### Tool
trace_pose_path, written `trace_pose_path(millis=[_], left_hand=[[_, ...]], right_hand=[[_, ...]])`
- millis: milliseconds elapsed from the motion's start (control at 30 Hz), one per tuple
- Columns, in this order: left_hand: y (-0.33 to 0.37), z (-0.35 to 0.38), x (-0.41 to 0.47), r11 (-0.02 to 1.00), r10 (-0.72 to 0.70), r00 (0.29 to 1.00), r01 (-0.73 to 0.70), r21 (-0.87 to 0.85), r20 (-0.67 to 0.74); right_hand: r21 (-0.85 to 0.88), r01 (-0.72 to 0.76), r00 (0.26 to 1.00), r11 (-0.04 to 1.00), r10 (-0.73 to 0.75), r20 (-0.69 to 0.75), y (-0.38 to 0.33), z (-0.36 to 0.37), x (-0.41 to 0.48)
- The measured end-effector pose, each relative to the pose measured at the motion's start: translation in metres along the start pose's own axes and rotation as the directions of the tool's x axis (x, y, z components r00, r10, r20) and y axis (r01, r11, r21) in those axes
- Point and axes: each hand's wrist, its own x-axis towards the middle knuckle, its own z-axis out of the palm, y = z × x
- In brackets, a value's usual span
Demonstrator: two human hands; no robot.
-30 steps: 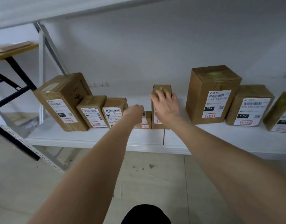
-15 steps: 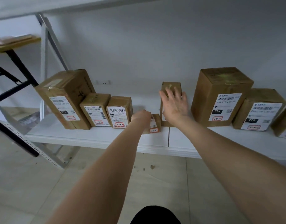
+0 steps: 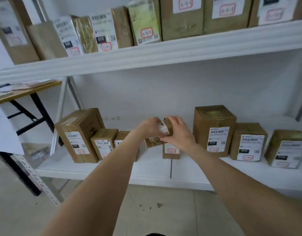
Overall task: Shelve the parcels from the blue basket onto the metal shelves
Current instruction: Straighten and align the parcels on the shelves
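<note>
Your left hand (image 3: 149, 128) and right hand (image 3: 180, 134) both curl round the small parcel (image 3: 163, 130), held tilted between them over the lower shelf (image 3: 102, 169).

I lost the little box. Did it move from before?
Yes. The little box lay on the lower shelf left of the narrow upright parcel; now the left hand and right hand hold it raised in front of that parcel's top.
</note>
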Motion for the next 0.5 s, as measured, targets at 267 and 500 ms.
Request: trace_pose_path(millis=[267,500], left_hand=[[0.053,-0.059,-0.018,0.999,0.031,0.989,-0.036,-0.037,-0.142],[0.081,-0.111,-0.047,0.983,0.024,0.987,-0.052,-0.174,-0.162]], right_hand=[[0.347,-0.04,0.988,0.937,0.09,-0.128,-0.01,-0.086,-0.002],[0.429,0.024,0.985,0.903,0.053,-0.166,-0.027,-0.15,-0.016]])
